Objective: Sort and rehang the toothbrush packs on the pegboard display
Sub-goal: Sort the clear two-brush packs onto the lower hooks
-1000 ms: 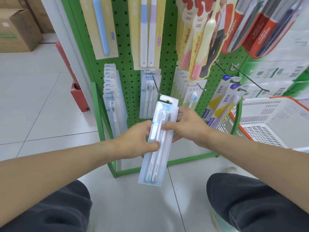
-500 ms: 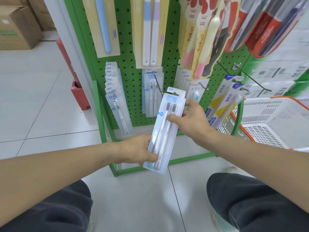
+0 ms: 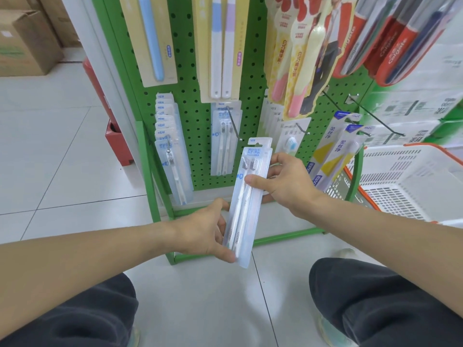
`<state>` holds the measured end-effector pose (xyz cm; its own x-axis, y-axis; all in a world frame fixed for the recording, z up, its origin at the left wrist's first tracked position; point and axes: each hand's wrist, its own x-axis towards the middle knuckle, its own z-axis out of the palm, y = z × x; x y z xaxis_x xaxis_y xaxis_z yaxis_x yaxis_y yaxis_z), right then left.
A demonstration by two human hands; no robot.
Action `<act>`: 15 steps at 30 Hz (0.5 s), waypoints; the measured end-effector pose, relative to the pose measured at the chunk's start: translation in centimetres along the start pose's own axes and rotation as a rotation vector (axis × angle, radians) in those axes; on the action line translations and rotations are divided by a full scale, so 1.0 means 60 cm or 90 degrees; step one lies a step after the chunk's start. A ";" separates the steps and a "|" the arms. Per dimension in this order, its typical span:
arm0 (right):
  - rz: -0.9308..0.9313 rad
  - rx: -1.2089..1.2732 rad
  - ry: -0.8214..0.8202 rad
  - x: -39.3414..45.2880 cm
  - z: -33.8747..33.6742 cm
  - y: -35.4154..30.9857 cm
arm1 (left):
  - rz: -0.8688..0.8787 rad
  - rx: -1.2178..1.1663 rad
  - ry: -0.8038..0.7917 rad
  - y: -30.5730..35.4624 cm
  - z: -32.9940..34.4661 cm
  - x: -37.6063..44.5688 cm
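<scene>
gripping "new"-labelled toothbrush pack: left hand, right hand.

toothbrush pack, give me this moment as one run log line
toothbrush pack: off peg, before pegboard | left hand: grips lower end | right hand: grips upper part | peg: holds matching packs

Probably a shop: pegboard display of toothbrush packs.

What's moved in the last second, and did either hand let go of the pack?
The toothbrush pack rose toward the pegboard. The left hand slid down to grip its bottom end; the right hand now holds its upper part. Neither let go. The hanging packs stayed put.
</scene>
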<state>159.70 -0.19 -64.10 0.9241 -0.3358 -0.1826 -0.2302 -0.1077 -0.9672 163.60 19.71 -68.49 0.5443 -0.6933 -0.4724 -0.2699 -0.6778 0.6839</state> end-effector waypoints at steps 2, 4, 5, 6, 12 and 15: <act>0.011 0.005 -0.009 -0.002 0.001 0.004 | 0.019 -0.036 0.013 0.004 -0.001 0.000; 0.031 0.029 -0.021 -0.003 0.002 0.007 | 0.032 -0.054 0.036 0.006 -0.005 0.002; 0.042 0.040 -0.031 -0.003 0.001 0.007 | 0.032 -0.056 0.044 0.006 -0.007 0.002; 0.051 0.046 -0.048 -0.003 -0.001 0.007 | 0.030 -0.053 0.046 0.006 -0.008 0.002; 0.119 -0.037 -0.248 -0.011 -0.014 0.004 | 0.040 -0.053 -0.010 0.000 -0.005 0.001; 0.144 -0.041 -0.295 -0.015 -0.011 0.010 | 0.058 -0.052 -0.062 0.006 -0.004 -0.004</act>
<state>158.54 -0.59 -64.38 0.8836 0.0907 -0.4594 -0.4449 -0.1433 -0.8840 163.58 19.73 -67.99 0.4405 -0.7737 -0.4553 -0.2471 -0.5921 0.7671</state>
